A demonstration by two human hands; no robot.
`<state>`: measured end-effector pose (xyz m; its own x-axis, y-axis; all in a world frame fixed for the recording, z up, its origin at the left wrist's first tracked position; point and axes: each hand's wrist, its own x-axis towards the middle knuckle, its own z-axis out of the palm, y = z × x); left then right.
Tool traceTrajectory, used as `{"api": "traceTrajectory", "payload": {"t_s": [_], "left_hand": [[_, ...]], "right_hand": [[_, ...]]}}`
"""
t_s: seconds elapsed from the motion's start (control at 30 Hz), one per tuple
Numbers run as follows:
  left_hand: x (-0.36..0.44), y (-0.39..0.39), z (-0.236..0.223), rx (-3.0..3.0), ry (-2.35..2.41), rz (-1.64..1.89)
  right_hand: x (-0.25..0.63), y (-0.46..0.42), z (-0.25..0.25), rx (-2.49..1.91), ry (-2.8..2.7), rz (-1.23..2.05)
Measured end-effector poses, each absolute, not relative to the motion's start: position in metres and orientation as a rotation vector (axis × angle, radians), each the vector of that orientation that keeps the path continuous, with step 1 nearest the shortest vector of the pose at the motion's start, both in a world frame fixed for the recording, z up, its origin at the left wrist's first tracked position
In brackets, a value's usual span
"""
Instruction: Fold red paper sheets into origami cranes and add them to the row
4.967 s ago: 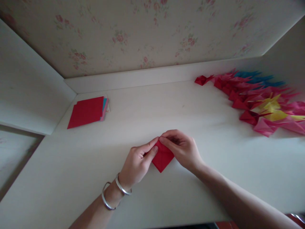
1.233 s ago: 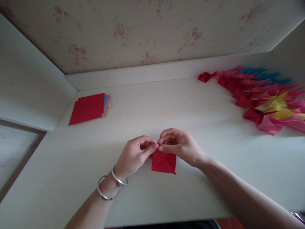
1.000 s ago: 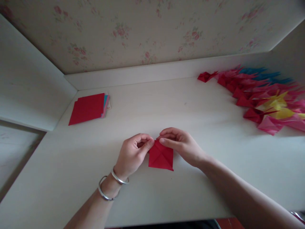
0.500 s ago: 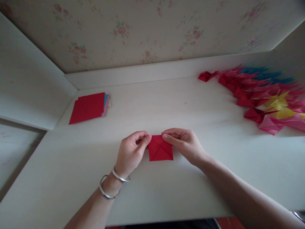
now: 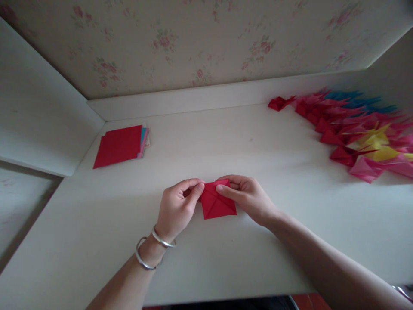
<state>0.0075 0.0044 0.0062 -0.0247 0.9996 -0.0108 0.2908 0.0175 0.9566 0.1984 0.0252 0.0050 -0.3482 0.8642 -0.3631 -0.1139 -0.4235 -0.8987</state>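
Note:
A small red square of origami paper (image 5: 219, 206), marked with diagonal creases, is held just above the white tabletop in the middle of the head view. My left hand (image 5: 180, 206) pinches its upper left corner between thumb and fingers. On the other side, my right hand (image 5: 247, 198) grips the paper near its upper right, thumb on the front face and fingers behind. The paper's back and the fingertips behind it are hidden.
A stack of coloured paper sheets (image 5: 118, 146), red on top, lies at the back left. Many folded paper cranes (image 5: 342, 133) in red, pink, yellow and blue crowd the right side. A white panel (image 5: 41, 94) borders the table (image 5: 206, 142) on the left.
The red paper has turned slightly, its right side rising a little. My right thumb has slid inward and down across its face. The left hand has hardly moved.

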Motion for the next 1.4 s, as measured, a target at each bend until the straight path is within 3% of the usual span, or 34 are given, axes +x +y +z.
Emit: {"api": "traceTrajectory", "payload": {"t_s": [1.4], "left_hand": [[0.0138,0.0007,0.0074,1.357,1.561,1.172]], "right_hand": [[0.1942,0.021,0.004,-1.17,-1.256,1.745]]}}
